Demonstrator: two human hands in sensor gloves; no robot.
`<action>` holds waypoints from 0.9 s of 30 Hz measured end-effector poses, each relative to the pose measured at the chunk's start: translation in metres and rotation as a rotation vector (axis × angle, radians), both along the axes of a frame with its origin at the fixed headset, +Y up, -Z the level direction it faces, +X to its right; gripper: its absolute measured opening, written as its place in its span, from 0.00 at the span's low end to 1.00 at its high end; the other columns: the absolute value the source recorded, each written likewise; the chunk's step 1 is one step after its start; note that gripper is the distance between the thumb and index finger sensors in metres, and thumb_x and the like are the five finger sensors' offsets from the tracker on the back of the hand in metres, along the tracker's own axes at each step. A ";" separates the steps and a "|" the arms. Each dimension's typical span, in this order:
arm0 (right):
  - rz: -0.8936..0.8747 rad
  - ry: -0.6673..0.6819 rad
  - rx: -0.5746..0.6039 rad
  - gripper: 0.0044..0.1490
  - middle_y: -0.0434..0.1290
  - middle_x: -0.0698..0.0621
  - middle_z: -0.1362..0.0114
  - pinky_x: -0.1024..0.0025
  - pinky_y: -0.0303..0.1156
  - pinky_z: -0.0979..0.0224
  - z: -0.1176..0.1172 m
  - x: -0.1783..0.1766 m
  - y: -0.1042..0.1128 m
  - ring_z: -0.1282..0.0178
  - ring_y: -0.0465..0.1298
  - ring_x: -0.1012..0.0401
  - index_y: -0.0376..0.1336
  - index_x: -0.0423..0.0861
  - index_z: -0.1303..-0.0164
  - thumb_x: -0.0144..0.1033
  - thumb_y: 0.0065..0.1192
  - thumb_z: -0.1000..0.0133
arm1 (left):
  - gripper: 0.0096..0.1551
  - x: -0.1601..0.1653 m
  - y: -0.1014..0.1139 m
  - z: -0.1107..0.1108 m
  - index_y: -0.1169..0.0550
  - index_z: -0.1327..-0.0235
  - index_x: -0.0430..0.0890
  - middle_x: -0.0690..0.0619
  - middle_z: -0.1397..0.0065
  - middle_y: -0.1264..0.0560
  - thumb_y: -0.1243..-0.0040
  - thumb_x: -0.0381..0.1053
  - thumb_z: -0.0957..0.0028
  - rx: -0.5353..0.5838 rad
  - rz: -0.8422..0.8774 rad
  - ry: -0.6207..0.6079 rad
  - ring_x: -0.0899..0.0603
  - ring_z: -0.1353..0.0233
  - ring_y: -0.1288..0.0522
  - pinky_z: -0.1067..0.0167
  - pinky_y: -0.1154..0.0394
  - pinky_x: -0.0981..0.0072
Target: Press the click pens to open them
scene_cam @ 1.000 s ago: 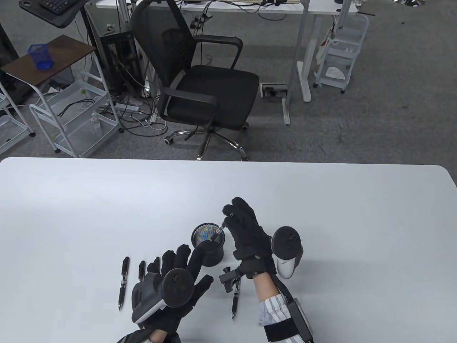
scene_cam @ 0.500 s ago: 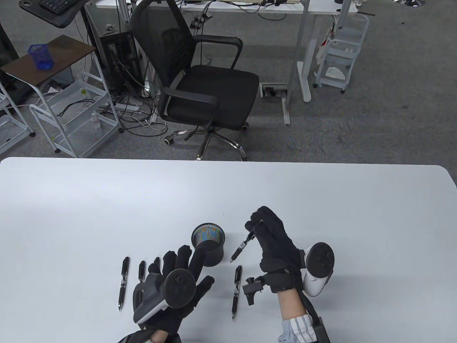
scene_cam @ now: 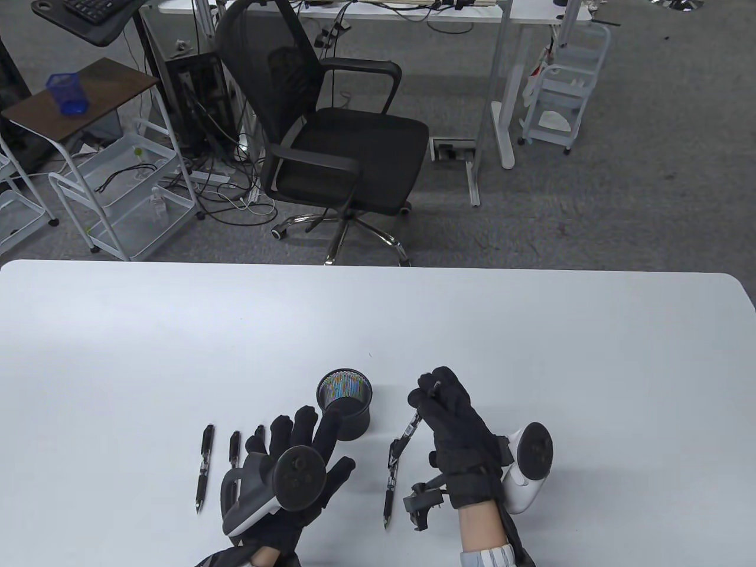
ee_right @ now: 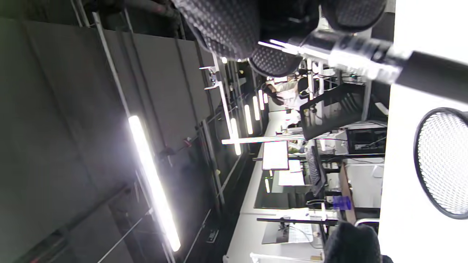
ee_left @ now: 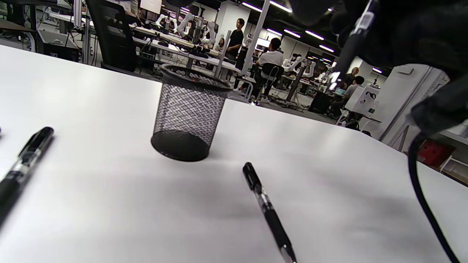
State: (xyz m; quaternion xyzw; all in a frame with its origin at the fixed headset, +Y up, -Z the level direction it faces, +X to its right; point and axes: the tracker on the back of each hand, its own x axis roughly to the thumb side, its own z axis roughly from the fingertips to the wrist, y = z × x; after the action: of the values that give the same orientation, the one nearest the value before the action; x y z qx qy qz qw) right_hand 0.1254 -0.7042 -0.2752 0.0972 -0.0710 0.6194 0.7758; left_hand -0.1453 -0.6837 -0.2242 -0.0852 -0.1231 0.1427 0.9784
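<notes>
My right hand [scene_cam: 434,398] grips a black click pen [scene_cam: 409,430] near its button end. The pen slants down-left, its tip just above the top of another pen [scene_cam: 390,487] lying on the white table [scene_cam: 531,331]. The held pen also shows in the right wrist view [ee_right: 365,58] under my fingers [ee_right: 226,22], and in the left wrist view [ee_left: 351,40]. The black mesh pen cup [scene_cam: 345,403] stands upright left of my right hand. My left hand [scene_cam: 295,428] lies flat with fingers spread beside the cup, holding nothing. Two pens [scene_cam: 204,466] [scene_cam: 234,449] lie left of it.
A third pen [scene_cam: 260,431] lies partly hidden under my left fingers. In the left wrist view the cup [ee_left: 188,113] stands beyond a lying pen [ee_left: 268,212], with another pen [ee_left: 22,164] at left. A black office chair [scene_cam: 331,136] stands beyond the table's far edge.
My right hand lifted the pen out of the cup, carried it right, then drew it toward me and lower. The left hand has stayed put.
</notes>
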 end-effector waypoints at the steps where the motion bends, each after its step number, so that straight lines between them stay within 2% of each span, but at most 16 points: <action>1: 0.001 -0.005 0.014 0.29 0.45 0.18 0.15 0.38 0.59 0.26 0.001 0.001 0.000 0.28 0.72 0.47 0.63 0.24 0.25 0.18 0.62 0.36 | 0.40 0.000 0.000 0.000 0.52 0.05 0.51 0.33 0.06 0.55 0.58 0.65 0.23 0.000 -0.001 -0.001 0.17 0.14 0.54 0.30 0.58 0.13; 5: -0.036 0.002 0.031 0.28 0.44 0.21 0.13 0.36 0.56 0.24 0.002 0.006 0.001 0.25 0.69 0.46 0.63 0.28 0.24 0.19 0.60 0.34 | 0.40 -0.001 0.000 -0.001 0.52 0.05 0.51 0.33 0.06 0.55 0.58 0.65 0.23 0.003 -0.002 0.009 0.17 0.14 0.54 0.30 0.58 0.13; 7: -0.073 0.038 0.023 0.27 0.43 0.24 0.12 0.30 0.51 0.26 0.001 0.008 -0.001 0.22 0.62 0.34 0.64 0.32 0.23 0.21 0.59 0.33 | 0.40 -0.002 0.000 -0.001 0.52 0.05 0.51 0.33 0.06 0.55 0.58 0.65 0.23 0.003 -0.002 0.016 0.17 0.14 0.54 0.30 0.58 0.13; 12: -0.163 0.078 -0.003 0.27 0.44 0.23 0.11 0.25 0.48 0.28 -0.002 0.010 -0.008 0.21 0.57 0.27 0.62 0.40 0.19 0.25 0.56 0.30 | 0.40 -0.003 -0.001 -0.002 0.52 0.05 0.51 0.33 0.06 0.55 0.58 0.65 0.23 -0.002 -0.009 0.025 0.17 0.14 0.54 0.30 0.58 0.13; 14: -0.191 0.100 -0.015 0.27 0.46 0.25 0.11 0.25 0.52 0.28 -0.002 0.009 -0.010 0.22 0.61 0.29 0.62 0.41 0.19 0.26 0.57 0.30 | 0.40 -0.003 -0.001 -0.002 0.52 0.05 0.51 0.33 0.06 0.55 0.58 0.65 0.23 -0.003 -0.016 0.029 0.17 0.14 0.54 0.30 0.58 0.13; 16: -0.203 0.108 -0.026 0.27 0.52 0.26 0.12 0.27 0.56 0.28 -0.004 0.007 -0.012 0.24 0.68 0.36 0.63 0.42 0.19 0.25 0.59 0.31 | 0.40 -0.003 -0.001 -0.001 0.52 0.05 0.51 0.33 0.06 0.55 0.58 0.65 0.23 -0.002 -0.017 0.031 0.17 0.14 0.54 0.30 0.58 0.13; 18: -0.203 0.100 -0.045 0.30 0.55 0.26 0.14 0.32 0.59 0.27 -0.005 0.004 -0.014 0.27 0.71 0.42 0.61 0.39 0.18 0.23 0.61 0.33 | 0.40 -0.003 -0.001 -0.001 0.52 0.05 0.51 0.33 0.06 0.55 0.58 0.65 0.23 -0.001 -0.022 0.032 0.17 0.14 0.54 0.30 0.58 0.13; 20: -0.207 0.111 -0.067 0.32 0.55 0.23 0.16 0.36 0.60 0.27 -0.006 0.002 -0.015 0.29 0.72 0.46 0.59 0.30 0.19 0.20 0.61 0.34 | 0.40 -0.003 -0.001 -0.001 0.52 0.05 0.52 0.33 0.06 0.55 0.58 0.65 0.23 0.001 -0.025 0.032 0.17 0.14 0.54 0.30 0.58 0.13; 25: -0.291 0.194 -0.100 0.28 0.50 0.21 0.15 0.37 0.56 0.26 -0.007 -0.001 -0.022 0.27 0.67 0.44 0.60 0.25 0.24 0.22 0.55 0.31 | 0.40 -0.003 -0.001 -0.001 0.52 0.05 0.51 0.33 0.06 0.55 0.58 0.65 0.23 0.001 -0.026 0.030 0.17 0.14 0.54 0.30 0.58 0.13; 27: -0.296 0.219 -0.089 0.27 0.46 0.20 0.14 0.30 0.52 0.26 -0.007 -0.003 -0.024 0.22 0.60 0.34 0.59 0.27 0.24 0.26 0.51 0.30 | 0.40 -0.003 -0.001 -0.001 0.52 0.05 0.50 0.33 0.06 0.55 0.58 0.65 0.23 0.000 -0.026 0.029 0.17 0.14 0.54 0.30 0.58 0.13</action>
State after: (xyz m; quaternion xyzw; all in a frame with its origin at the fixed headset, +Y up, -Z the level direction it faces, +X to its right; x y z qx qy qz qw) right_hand 0.1224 -0.7277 -0.2824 0.1181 0.0278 0.4866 0.8652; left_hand -0.1480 -0.6844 -0.2256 -0.0845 -0.1077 0.1312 0.9819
